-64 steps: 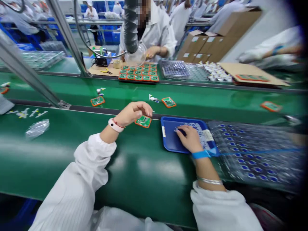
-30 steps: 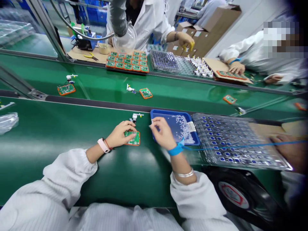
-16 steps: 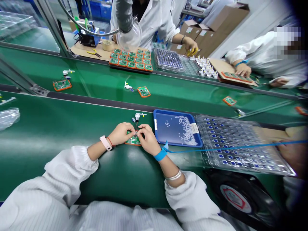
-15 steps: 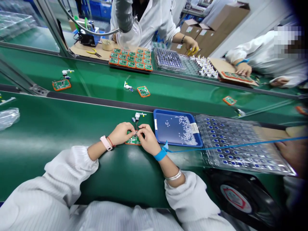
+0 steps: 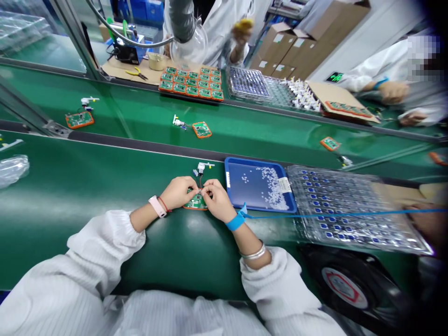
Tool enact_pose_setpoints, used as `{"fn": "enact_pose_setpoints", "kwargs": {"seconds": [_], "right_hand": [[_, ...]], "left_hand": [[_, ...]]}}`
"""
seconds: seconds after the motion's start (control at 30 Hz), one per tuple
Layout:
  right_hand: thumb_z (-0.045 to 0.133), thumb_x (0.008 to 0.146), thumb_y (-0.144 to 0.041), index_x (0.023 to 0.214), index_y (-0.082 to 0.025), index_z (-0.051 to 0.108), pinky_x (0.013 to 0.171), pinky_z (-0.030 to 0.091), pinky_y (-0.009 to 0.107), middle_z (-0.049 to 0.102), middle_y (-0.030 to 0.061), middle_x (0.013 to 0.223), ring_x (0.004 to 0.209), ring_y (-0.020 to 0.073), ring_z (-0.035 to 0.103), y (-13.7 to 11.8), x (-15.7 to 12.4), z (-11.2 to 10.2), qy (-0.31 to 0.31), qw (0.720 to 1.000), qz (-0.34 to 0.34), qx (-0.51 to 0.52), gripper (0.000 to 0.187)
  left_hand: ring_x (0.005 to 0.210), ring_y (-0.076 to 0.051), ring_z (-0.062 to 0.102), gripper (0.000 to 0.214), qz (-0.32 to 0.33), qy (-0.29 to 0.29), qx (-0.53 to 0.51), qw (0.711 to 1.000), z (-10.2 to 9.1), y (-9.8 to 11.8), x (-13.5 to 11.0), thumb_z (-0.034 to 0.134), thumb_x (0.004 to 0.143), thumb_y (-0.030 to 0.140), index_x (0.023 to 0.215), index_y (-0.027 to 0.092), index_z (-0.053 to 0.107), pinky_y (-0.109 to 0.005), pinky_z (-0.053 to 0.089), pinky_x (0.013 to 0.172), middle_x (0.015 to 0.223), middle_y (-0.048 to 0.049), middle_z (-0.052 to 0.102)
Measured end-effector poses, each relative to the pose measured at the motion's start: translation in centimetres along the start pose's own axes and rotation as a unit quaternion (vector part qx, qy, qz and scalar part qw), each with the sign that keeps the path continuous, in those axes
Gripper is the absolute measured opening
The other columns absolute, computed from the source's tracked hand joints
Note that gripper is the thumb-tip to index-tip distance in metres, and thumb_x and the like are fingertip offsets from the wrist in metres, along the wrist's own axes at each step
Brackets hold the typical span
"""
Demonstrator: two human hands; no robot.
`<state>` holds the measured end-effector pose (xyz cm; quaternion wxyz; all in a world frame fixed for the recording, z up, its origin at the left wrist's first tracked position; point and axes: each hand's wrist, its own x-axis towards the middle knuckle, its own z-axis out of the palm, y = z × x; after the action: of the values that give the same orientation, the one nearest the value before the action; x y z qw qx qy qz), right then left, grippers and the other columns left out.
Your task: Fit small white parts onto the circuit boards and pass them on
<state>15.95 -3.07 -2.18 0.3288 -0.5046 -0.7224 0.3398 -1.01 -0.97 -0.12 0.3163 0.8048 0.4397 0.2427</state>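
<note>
Just left of a blue tray of small white parts, a worker's left hand gripped an orange-edged green circuit board lying flat on the green workbench. The right hand, wearing a blue wrist strap, pinched its fingertips together at the board's far edge. A white wired connector lay just left of the tray's far corner. A clear blister tray of blue components touched the tray's right side.

Counted left hand, right hand: 2 | held circuit board: 1 | loose circuit boards in clear view: 3 | blue tray: 1
</note>
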Motion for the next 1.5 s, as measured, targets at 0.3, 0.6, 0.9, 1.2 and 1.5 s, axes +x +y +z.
{"fn": "enact_pose_setpoints", "kwargs": {"seconds": [0.3, 0.6, 0.9, 1.2, 1.5], "right_hand": [[0.049, 0.08, -0.026, 0.068, -0.018, 0.057, 0.074, 0.045, 0.033, 0.057, 0.0095, 0.092, 0.086, 0.0186, 0.054, 1.9, 1.7, -6.2, 0.141, 0.986, -0.031, -0.087, 0.016], [0.05, 0.072, -0.027, 0.054, -0.018, 0.056, 0.064, 0.041, 0.031, 0.06, 0.0067, 0.061, 0.064, 0.0189, 0.054, 9.6, 3.3, -12.9, 0.188, 0.943, 0.176, -0.212, 0.021], [0.051, 0.07, -0.019, 0.052, -0.019, 0.049, 0.076, 0.042, 0.038, 0.056, 0.0086, 0.066, 0.078, 0.0234, 0.053, 8.6, 3.1, -12.5, 0.179, 0.946, 0.133, -0.233, 0.019], [0.047, 0.084, -0.019, 0.072, -0.019, 0.053, 0.084, 0.043, 0.033, 0.053, 0.0074, 0.095, 0.093, 0.0163, 0.053, -1.2, -0.5, -1.8, 0.041, 0.996, -0.081, -0.026, 0.013], [0.047, 0.082, -0.019, 0.071, -0.019, 0.051, 0.085, 0.043, 0.035, 0.051, 0.0073, 0.093, 0.093, 0.0173, 0.051, 0.0, -0.4, -0.5, 0.02, 0.999, -0.037, -0.006, 0.012]], "left_hand": [[0.087, -0.019, 0.06, 0.016, 0.024, 0.025, -0.006, 0.999, -0.2, -0.4, -0.5, 0.057, 0.078, 0.022, 0.093, 0.018, 0.062, -0.031, 0.045, 0.078, 0.093, -0.0051, 0.065], [0.092, -0.021, 0.058, 0.018, 0.025, 0.006, 0.029, 0.999, 0.1, -0.6, -0.5, 0.053, 0.081, 0.024, 0.097, 0.018, 0.06, -0.035, 0.044, 0.082, 0.097, -0.0054, 0.065], [0.087, -0.02, 0.058, 0.016, 0.029, 0.015, 0.009, 0.999, 0.0, -0.5, -0.4, 0.055, 0.08, 0.024, 0.094, 0.018, 0.061, -0.033, 0.044, 0.079, 0.093, -0.0048, 0.066], [0.085, -0.017, 0.059, 0.01, 0.047, 0.069, -0.076, 0.994, 0.4, -0.1, -0.4, 0.058, 0.081, 0.023, 0.077, 0.019, 0.067, -0.032, 0.043, 0.082, 0.085, -0.0021, 0.069], [0.081, -0.018, 0.06, 0.009, 0.02, 0.035, -0.026, 0.999, 0.4, -0.2, -0.2, 0.062, 0.076, 0.02, 0.069, 0.018, 0.067, -0.033, 0.046, 0.079, 0.082, -0.0029, 0.069]]}}
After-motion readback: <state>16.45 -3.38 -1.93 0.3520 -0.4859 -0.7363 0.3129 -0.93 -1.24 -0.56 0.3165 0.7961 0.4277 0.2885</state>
